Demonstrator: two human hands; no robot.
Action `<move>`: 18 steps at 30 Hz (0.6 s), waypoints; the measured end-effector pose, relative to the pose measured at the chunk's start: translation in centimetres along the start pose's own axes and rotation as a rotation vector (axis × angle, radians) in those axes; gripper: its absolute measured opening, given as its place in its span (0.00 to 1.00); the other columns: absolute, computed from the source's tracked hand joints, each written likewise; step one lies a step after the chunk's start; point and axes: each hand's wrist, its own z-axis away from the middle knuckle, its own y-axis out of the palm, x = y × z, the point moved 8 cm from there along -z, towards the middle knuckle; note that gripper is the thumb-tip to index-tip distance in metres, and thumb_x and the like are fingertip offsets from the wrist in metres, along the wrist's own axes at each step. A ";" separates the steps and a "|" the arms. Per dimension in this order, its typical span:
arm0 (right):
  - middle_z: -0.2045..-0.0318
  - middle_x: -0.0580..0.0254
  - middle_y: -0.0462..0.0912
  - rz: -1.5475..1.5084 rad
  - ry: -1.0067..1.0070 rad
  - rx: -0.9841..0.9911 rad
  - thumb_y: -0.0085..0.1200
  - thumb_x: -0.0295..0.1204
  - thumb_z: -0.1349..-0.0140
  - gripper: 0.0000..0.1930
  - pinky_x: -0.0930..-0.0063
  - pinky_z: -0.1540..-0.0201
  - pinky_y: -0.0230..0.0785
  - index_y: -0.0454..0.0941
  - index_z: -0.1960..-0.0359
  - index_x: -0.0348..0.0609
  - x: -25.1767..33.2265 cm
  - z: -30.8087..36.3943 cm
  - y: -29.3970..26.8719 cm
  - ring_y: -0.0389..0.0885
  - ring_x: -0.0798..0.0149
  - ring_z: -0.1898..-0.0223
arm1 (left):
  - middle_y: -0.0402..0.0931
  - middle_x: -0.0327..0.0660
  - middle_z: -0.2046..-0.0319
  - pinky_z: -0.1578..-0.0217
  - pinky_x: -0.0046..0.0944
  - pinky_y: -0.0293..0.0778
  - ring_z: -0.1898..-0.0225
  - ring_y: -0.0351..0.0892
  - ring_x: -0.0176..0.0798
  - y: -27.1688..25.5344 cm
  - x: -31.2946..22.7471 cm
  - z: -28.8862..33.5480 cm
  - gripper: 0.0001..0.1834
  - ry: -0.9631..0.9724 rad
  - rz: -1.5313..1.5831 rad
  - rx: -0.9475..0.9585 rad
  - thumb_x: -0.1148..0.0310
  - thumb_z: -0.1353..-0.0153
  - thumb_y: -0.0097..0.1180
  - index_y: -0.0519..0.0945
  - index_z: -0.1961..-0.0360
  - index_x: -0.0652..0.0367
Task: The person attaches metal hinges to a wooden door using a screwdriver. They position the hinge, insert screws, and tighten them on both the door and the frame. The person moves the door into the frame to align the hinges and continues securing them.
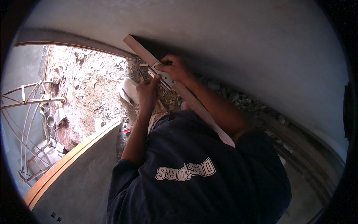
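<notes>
A long, narrow wooden board [195, 103] lies slantwise in front of me, from the wall down toward my right side. On its face sits a pale metal hinge [167, 79] with screw holes and a knuckle along its left edge. My right hand [178, 69] is closed over the board's far edge, its thumb on the hinge plate. My left hand [148, 90] is closed at the knuckle side, thumb against the hinge. A thin dark stick-like piece [142, 75] shows beside its fingers; its kind is unclear.
A grey wall [238, 41] rises close ahead and to the right, with rubble [233, 97] along its foot. A whitish container [129, 89] stands left of my left hand. Farther left are a wooden frame edge [74, 156], a metal scaffold [33, 100] and debris-covered ground [89, 82].
</notes>
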 end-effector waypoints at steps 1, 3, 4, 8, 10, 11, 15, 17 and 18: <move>0.63 0.53 0.87 -0.001 0.010 -0.007 0.72 0.41 0.46 0.22 0.67 0.57 0.74 0.84 0.56 0.38 -0.2 -0.1 0.1 0.84 0.63 0.63 | 0.73 0.36 0.84 0.82 0.34 0.64 0.84 0.69 0.30 0.2 0.3 -0.1 0.24 -0.012 0.037 0.018 0.51 0.37 0.66 0.83 0.70 0.66; 0.62 0.53 0.87 -0.003 0.015 -0.013 0.72 0.41 0.46 0.22 0.67 0.57 0.74 0.85 0.56 0.38 -0.3 -0.1 0.1 0.84 0.63 0.63 | 0.74 0.36 0.80 0.79 0.36 0.65 0.82 0.70 0.32 0.4 0.8 -0.1 0.25 -0.037 0.114 0.052 0.49 0.37 0.65 0.83 0.66 0.66; 0.62 0.52 0.87 -0.004 0.010 -0.012 0.72 0.41 0.46 0.22 0.67 0.57 0.74 0.85 0.56 0.38 -0.1 0.0 0.1 0.84 0.63 0.63 | 0.74 0.36 0.81 0.79 0.36 0.65 0.82 0.69 0.32 0.5 0.8 0.0 0.24 -0.040 0.114 0.056 0.50 0.37 0.65 0.83 0.67 0.66; 0.62 0.52 0.87 -0.065 -0.016 0.014 0.71 0.41 0.45 0.22 0.67 0.56 0.74 0.84 0.55 0.38 -0.2 0.0 0.3 0.84 0.64 0.62 | 0.73 0.37 0.83 0.81 0.37 0.65 0.84 0.69 0.31 1.1 -1.0 0.3 0.22 0.033 0.022 0.098 0.53 0.37 0.66 0.82 0.71 0.66; 0.62 0.53 0.87 -0.062 -0.012 0.001 0.71 0.41 0.45 0.22 0.67 0.56 0.74 0.84 0.55 0.38 -0.9 -0.5 0.3 0.84 0.64 0.61 | 0.73 0.38 0.84 0.82 0.37 0.64 0.84 0.70 0.31 1.3 -2.0 0.0 0.22 0.083 -0.048 0.114 0.54 0.38 0.66 0.82 0.74 0.65; 0.61 0.53 0.87 -0.061 -0.011 -0.007 0.71 0.41 0.46 0.23 0.67 0.56 0.74 0.84 0.54 0.38 -1.3 -0.7 0.3 0.83 0.65 0.60 | 0.73 0.38 0.84 0.82 0.37 0.64 0.85 0.70 0.32 1.2 -2.1 -0.3 0.21 0.092 -0.071 0.114 0.54 0.39 0.66 0.82 0.74 0.65; 0.60 0.53 0.87 -0.066 -0.011 0.027 0.69 0.40 0.42 0.21 0.67 0.55 0.74 0.84 0.52 0.39 0.1 0.1 -0.2 0.83 0.65 0.59 | 0.72 0.39 0.86 0.83 0.38 0.64 0.86 0.70 0.33 1.0 -2.0 -0.7 0.22 0.063 -0.056 0.117 0.55 0.40 0.68 0.82 0.75 0.66; 0.60 0.53 0.87 -0.258 -0.005 0.076 0.67 0.39 0.40 0.21 0.67 0.54 0.74 0.84 0.50 0.39 -0.4 0.6 -1.1 0.83 0.64 0.58 | 0.72 0.39 0.87 0.82 0.39 0.64 0.86 0.70 0.33 1.0 -2.0 -1.0 0.22 0.066 -0.070 0.116 0.54 0.40 0.68 0.82 0.75 0.67; 0.59 0.53 0.87 -0.204 -0.027 0.066 0.67 0.38 0.39 0.21 0.67 0.53 0.74 0.83 0.49 0.39 -0.6 1.0 -1.9 0.83 0.64 0.57 | 0.72 0.39 0.87 0.82 0.39 0.64 0.87 0.70 0.33 1.2 -2.0 -1.1 0.23 0.064 -0.074 0.117 0.54 0.41 0.68 0.82 0.75 0.67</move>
